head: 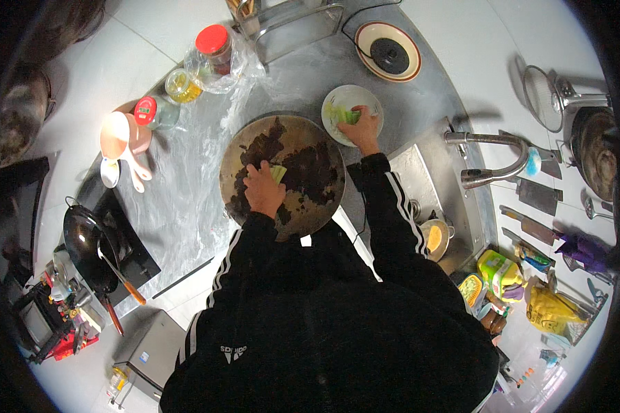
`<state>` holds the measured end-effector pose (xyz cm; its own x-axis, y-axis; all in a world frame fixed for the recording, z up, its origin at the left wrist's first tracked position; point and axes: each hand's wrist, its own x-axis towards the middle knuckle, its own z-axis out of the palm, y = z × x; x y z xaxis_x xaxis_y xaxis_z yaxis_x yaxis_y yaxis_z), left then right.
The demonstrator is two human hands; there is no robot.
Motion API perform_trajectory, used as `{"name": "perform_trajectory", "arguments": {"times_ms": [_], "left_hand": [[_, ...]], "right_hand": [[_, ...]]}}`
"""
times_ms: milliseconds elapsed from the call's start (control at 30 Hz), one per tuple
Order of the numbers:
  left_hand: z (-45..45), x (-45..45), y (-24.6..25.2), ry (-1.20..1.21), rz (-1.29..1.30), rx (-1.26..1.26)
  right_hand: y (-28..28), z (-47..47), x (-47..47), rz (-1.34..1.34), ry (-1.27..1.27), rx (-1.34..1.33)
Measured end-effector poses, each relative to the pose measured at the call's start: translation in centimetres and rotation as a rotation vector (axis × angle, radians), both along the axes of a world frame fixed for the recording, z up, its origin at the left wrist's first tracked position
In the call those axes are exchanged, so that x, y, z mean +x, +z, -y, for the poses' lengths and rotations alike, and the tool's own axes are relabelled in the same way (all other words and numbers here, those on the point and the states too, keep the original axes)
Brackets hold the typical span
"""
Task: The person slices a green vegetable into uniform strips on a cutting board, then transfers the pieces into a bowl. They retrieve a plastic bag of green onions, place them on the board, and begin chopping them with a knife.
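Observation:
A round wooden chopping board (299,206), darkly stained, lies on the counter before me. My left hand (265,190) is on it, its fingers around a pale green piece of vegetable (278,174). Beyond the board's right edge stands a white bowl (330,125) with green vegetable pieces (347,114) in it. My right hand (362,129) reaches over the bowl's rim, its fingers closed around some of the green pieces. The palms of both hands are hidden from above.
Jars (183,85), a plastic bag (245,54) and pink ladles (116,135) stand at the back left. A wok (85,242) sits on the cooktop at left. A cream dish (413,44) is at the back right. The sink (418,175) and its faucet (491,175) lie right.

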<state>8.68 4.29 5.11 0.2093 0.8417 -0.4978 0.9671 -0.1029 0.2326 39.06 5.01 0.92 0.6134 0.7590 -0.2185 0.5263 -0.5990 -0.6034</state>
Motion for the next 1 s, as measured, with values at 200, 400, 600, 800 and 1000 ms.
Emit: {"name": "perform_trajectory", "arguments": {"times_ms": [200, 400, 600, 800, 1000], "left_hand": [[-2.0, -1.6, -0.2, 0.062, 0.228, -0.128], [-4.2, 1.5, 0.6, -0.024, 0.602, -0.119], [-7.4, 15.3, 0.2, -0.07, 0.553, -0.098], [-7.6, 21.6, -2.0, -0.07, 0.242, -0.004], [-9.4, 17.3, -4.8, -0.181, 0.545, 0.156]], "right_hand": [[-2.0, -1.8, 2.7, 0.332, 0.098, -0.036], [-2.2, 5.6, 7.2, -0.328, -0.185, 0.281], [-1.8, 11.1, 7.9, -0.672, -0.336, 0.221], [-0.6, 11.8, 6.0, -0.665, -0.325, 0.348], [-6.5, 9.5, 4.9, -0.895, -0.261, 0.214]]}}
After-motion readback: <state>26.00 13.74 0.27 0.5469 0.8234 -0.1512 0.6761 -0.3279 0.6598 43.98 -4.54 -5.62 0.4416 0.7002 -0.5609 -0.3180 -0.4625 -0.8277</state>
